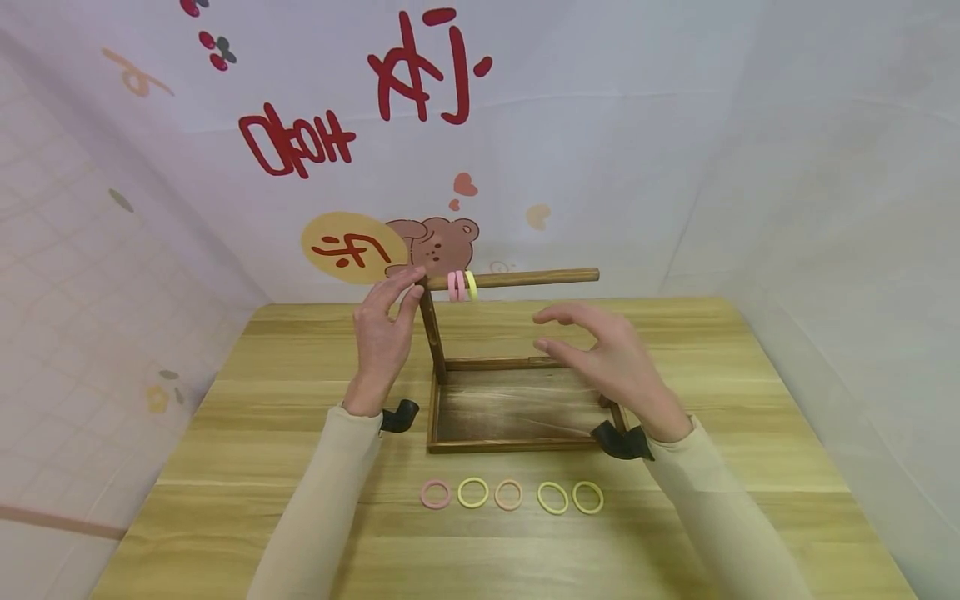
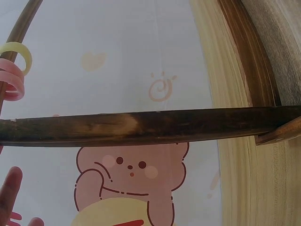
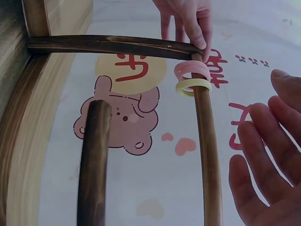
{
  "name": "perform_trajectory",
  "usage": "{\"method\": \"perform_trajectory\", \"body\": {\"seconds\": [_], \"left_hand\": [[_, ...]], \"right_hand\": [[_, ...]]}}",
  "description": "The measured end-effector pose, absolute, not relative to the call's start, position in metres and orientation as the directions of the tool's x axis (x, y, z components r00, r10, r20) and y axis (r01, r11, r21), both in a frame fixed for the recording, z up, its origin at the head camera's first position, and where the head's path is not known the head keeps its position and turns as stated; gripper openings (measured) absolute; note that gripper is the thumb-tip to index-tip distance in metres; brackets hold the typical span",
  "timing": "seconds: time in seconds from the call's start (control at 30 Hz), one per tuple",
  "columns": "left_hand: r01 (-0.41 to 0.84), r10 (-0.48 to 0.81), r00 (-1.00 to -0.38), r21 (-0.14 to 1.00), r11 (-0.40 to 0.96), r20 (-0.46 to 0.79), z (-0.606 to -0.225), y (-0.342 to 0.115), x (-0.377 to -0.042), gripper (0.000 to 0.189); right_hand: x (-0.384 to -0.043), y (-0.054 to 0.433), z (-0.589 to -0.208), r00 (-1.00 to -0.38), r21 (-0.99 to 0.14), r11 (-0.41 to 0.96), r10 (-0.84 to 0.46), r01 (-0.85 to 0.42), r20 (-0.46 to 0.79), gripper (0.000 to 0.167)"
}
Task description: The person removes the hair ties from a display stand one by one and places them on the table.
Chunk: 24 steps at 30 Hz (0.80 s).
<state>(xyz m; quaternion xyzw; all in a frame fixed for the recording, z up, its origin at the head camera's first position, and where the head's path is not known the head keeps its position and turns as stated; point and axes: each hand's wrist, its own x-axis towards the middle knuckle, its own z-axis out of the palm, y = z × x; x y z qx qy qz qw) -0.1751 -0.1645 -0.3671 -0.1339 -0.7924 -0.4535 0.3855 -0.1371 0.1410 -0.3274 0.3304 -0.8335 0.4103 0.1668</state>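
A dark wooden rack [image 1: 433, 333] stands on the table, with a long rod [image 1: 536, 277] reaching right from the top of its upright. Two pink rings [image 1: 456, 287] and one yellow ring [image 1: 471, 286] hang on the rod near the upright. My left hand [image 1: 384, 329] pinches the upper corner of the rack between thumb and fingers. To the right, my right hand [image 1: 611, 350] hovers below the rod's free end, its thumb and fingers spread apart and holding nothing. In the right wrist view its fingers [image 3: 256, 136] are beside the rod, not touching it.
In front of the rack, several loose rings lie in a row on the table, among them a pink ring [image 1: 436, 494] and a peach ring [image 1: 508, 495]. A second, lower rod [image 3: 94, 165] shows in the right wrist view. A printed cloth [image 1: 600, 150] hangs behind.
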Motion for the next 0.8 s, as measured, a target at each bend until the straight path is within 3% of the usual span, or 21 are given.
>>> {"method": "perform_trajectory", "body": {"seconds": [0.8], "left_hand": [[0.562,-0.113,-0.668,0.598,0.571,0.736,-0.365,-0.166,-0.173,0.026]], "right_hand": [[-0.173,0.100,-0.289,-0.575,-0.449,0.360,-0.522,-0.818,0.630,0.037]]}}
